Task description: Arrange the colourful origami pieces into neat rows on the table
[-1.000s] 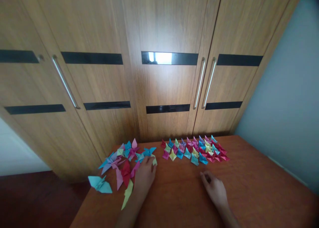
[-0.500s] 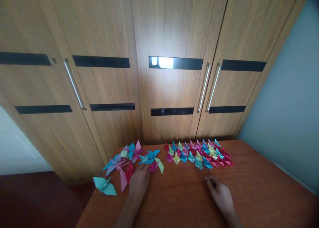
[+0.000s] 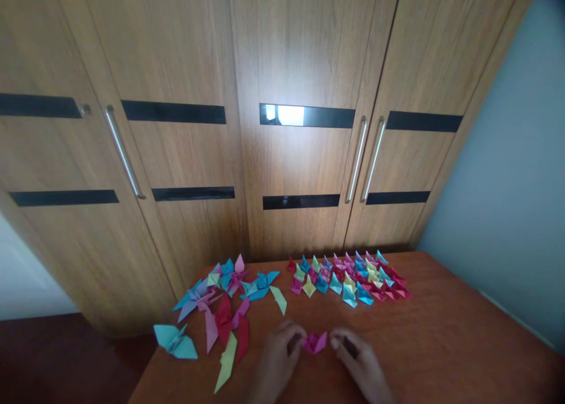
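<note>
from my remote feed: left hand [image 3: 281, 352] has thumb and forefinger pinched at the left tip of the magenta origami piece [image 3: 315, 343], near the front of the brown tabletop [image 3: 445, 339]. right hand [image 3: 361, 360] is just beside the piece's right tip, fingers curled; too blurred for me to say if they touch it or are pressed together. behind, toward the right, i have small origami pieces [image 3: 336, 284] in close rows, mixed colors. over to the left, larger loose ones: teal origami crane [image 3: 175, 341] at the table's left edge, long yellow folded paper [image 3: 226, 364], red folded paper [image 3: 242, 337] beside it. wooden wardrobe [image 3: 189, 157] behind the tabletop.
</note>
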A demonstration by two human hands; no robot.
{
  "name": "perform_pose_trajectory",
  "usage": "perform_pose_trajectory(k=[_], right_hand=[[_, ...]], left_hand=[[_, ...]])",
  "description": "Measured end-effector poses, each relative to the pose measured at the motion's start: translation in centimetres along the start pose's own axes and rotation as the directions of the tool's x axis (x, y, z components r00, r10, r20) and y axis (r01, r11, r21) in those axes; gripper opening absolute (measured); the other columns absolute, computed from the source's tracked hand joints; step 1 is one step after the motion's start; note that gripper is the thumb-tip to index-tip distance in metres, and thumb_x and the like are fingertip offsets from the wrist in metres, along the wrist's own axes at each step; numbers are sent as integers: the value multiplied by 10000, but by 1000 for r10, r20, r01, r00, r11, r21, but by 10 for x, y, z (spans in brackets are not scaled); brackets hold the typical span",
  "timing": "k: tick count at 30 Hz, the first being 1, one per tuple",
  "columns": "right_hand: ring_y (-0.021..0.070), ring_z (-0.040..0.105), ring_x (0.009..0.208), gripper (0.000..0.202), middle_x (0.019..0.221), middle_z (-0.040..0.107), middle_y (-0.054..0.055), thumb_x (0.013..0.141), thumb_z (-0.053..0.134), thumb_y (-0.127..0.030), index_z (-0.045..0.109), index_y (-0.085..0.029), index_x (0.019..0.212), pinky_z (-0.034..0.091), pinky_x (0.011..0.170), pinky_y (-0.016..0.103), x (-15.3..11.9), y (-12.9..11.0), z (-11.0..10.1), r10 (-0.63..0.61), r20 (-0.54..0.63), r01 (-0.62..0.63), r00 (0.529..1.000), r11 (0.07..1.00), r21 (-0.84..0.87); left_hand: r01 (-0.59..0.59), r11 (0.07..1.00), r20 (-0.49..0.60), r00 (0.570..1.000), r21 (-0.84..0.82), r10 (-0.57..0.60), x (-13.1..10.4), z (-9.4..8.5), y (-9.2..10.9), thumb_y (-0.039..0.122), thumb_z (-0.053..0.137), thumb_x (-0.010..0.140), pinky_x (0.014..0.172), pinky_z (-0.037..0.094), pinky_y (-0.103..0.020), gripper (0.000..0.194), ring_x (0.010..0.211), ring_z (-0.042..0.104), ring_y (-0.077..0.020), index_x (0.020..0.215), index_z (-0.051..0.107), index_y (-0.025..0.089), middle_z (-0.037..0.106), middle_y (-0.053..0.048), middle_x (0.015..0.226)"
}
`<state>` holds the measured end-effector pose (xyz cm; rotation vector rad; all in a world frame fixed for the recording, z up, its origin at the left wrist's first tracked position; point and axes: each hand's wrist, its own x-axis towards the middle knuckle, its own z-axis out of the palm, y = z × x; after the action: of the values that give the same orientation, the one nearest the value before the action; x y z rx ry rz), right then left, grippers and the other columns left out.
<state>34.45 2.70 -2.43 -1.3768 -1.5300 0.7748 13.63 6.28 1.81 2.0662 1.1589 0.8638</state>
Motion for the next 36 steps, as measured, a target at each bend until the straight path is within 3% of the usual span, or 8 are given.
perform_pose_trajectory(k=[4, 7, 10, 14, 18, 21, 29, 36], right_hand=[[142, 533, 635, 296, 665, 602, 8, 825, 536, -441, 644, -188, 715, 418, 609, 205, -1, 0, 3, 3, 25, -4, 1000, 1000, 22], [124, 478, 569, 330, 584, 525, -15, 832, 516, -443, 601, -180, 651, 380, 547, 197, 0, 4, -1, 35, 17, -35, 999, 999, 42], [115, 457, 550, 340, 562, 487, -28, 842, 498, -444, 584, -177, 649, 364, 534, 194, 1, 6, -5, 59, 28, -61, 998, 995, 77], [121, 478, 562, 353, 575, 505, -22, 846, 478, -461, 592, -177, 669, 381, 544, 194, 3, 9, -11, 57, 7, -57, 998, 994, 93], [152, 544, 606, 364, 652, 592, 10, 848, 447, -486, 645, -185, 794, 436, 597, 214, 3, 19, -21, 71, -143, -71, 987, 997, 2], [184, 602, 680, 382, 768, 658, 42, 836, 446, -505, 660, -190, 866, 474, 658, 232, 4, 27, -27, 84, -260, -106, 962, 992, -72], [196, 650, 772, 341, 826, 693, 48, 860, 410, -444, 658, -216, 810, 493, 729, 242, 5, 34, -25, 45, -217, -88, 975, 977, -193], [178, 654, 749, 320, 814, 695, 26, 870, 407, -422, 655, -227, 820, 488, 705, 224, 6, 32, -25, 47, -210, -94, 977, 972, -217]], left_hand=[[3, 996, 50, 999, -91, 1, -1, 15, 5, 86, 489, 762, 704, 406, -206, 195, 758, 568, -135, 776, 644, 203, 632, -6, 806], [88, 975, 115, 991, -206, -65, 0, 19, 1, 132, 535, 760, 640, 400, -195, 151, 699, 554, -125, 818, 662, 188, 637, -3, 780], [177, 925, 208, 972, -335, -110, 2, 20, -8, 220, 593, 765, 591, 390, -189, 123, 655, 551, -121, 830, 674, 155, 652, -11, 740], [186, 898, 243, 966, -398, -92, 7, 24, -13, 267, 616, 767, 598, 395, -192, 159, 670, 572, -129, 829, 692, 142, 675, -24, 742], [140, 951, 188, 978, -274, -89, 20, 30, -3, 230, 599, 769, 608, 398, -192, 123, 664, 571, -125, 808, 696, 164, 676, -13, 753], [40, 987, 139, 990, -158, -18, 36, 36, 5, 208, 550, 801, 649, 404, -190, 132, 711, 581, -125, 813, 681, 190, 676, -4, 806], [-152, 938, 171, 980, 310, 102, 79, 64, 12, 174, 438, 870, 701, 409, -201, 188, 802, 592, -136, 845, 622, 203, 656, -14, 879], [-155, 891, 189, 979, 428, 80, 101, 76, 19, 198, 376, 907, 707, 421, -250, 248, 838, 599, -179, 872, 621, 204, 654, -45, 898]])
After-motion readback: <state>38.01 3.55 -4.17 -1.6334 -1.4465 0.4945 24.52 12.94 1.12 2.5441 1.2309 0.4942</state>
